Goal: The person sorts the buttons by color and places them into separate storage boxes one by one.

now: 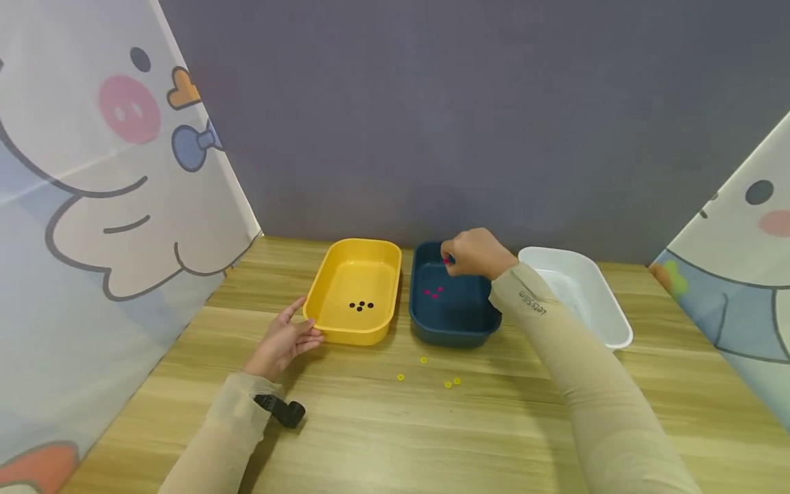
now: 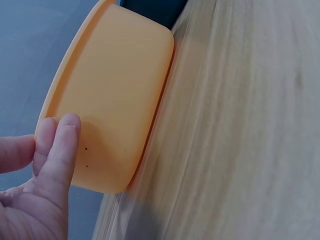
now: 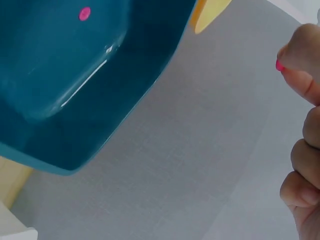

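My right hand (image 1: 474, 252) is raised over the blue tray (image 1: 455, 338), pinching a small pink button (image 3: 279, 65) between thumb and index finger, the other fingers curled in. Three more pink buttons (image 1: 435, 296) lie on that tray's floor; one pink button (image 3: 84, 13) shows in the right wrist view. At the near left corner of the yellow tray (image 1: 354, 336), my left hand (image 1: 285, 343) holds the rim, with fingers along the outer wall (image 2: 115, 90). Inside the yellow tray are several black buttons (image 1: 361, 307). Several yellow buttons (image 1: 448, 385) lie on the table in front of the trays.
A white tray (image 1: 607, 302) stands to the right of the blue one, partly behind my right forearm. The wooden table (image 1: 370, 439) ends at a grey wall (image 1: 401, 123) behind the trays. Cartoon-printed cloths (image 1: 123, 178) hang at both sides.
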Demonstrator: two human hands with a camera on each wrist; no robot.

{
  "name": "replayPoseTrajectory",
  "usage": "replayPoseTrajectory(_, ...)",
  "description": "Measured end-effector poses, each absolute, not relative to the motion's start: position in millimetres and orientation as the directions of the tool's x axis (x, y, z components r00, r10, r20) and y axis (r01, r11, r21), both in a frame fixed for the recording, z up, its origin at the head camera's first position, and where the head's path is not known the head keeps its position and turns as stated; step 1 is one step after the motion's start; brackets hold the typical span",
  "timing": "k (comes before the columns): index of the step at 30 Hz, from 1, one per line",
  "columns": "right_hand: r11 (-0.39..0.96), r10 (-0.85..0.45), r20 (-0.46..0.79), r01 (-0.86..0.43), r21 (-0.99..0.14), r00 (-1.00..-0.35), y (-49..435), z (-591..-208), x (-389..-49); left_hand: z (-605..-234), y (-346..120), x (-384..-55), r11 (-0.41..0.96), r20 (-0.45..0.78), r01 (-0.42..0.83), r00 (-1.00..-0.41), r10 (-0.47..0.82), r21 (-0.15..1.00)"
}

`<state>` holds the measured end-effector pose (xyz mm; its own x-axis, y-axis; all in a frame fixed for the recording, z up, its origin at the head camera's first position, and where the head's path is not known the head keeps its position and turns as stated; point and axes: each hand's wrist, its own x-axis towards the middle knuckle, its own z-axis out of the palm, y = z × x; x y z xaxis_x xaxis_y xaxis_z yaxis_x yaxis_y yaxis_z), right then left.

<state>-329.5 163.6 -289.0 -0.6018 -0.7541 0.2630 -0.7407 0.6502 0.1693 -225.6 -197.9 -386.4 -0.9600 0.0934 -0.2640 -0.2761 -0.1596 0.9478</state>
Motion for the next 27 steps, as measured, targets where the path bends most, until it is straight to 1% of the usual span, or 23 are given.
replayPoseTrajectory(2, 0.679, -0.73, 0.238, -0.719, 0.148, -0.641, 166, -287, -331, -387, -196, -227, -0.158, -0.262, -0.274, -0.961, 0.094, 0.949)
replayPoseTrajectory(7, 0.72, -0.691, 0.195, -0.686, 0.105, -0.696, 168, -288, -338, -389, -195, -228, -0.155, -0.262, -0.274, -0.96, 0.097, 0.949)
replayPoseTrajectory(12, 0.813, -0.575, 0.129, -0.582, -0.017, -0.808, 170, -295, -352, -388, -196, -228, -0.166, -0.247, -0.261, -0.964, 0.101, 0.951)
replayPoseTrajectory(14, 0.837, -0.535, 0.114, -0.543, -0.065, -0.837, 171, -302, -358, -388, -197, -226, -0.164, -0.245, -0.259, -0.964, 0.101, 0.952)
replayPoseTrajectory(17, 0.831, -0.533, 0.166, -0.55, -0.079, -0.829, 175, -314, -364, -388, -197, -226, -0.162, -0.246, -0.259, -0.965, 0.096, 0.952)
replayPoseTrajectory(23, 0.794, -0.571, 0.386, -0.608, 0.033, -0.725, 176, -334, -369, -386, -198, -227, -0.172, -0.251, -0.262, -0.964, 0.083, 0.949)
replayPoseTrajectory(25, 0.794, -0.568, 0.418, -0.606, 0.051, -0.709, 176, -338, -369, -386, -197, -227, -0.177, -0.251, -0.263, -0.964, 0.088, 0.948)
replayPoseTrajectory(27, 0.797, -0.567, 0.419, -0.601, 0.061, -0.709, 176, -342, -370, -386, -196, -228, -0.18, -0.249, -0.262, -0.964, 0.092, 0.948)
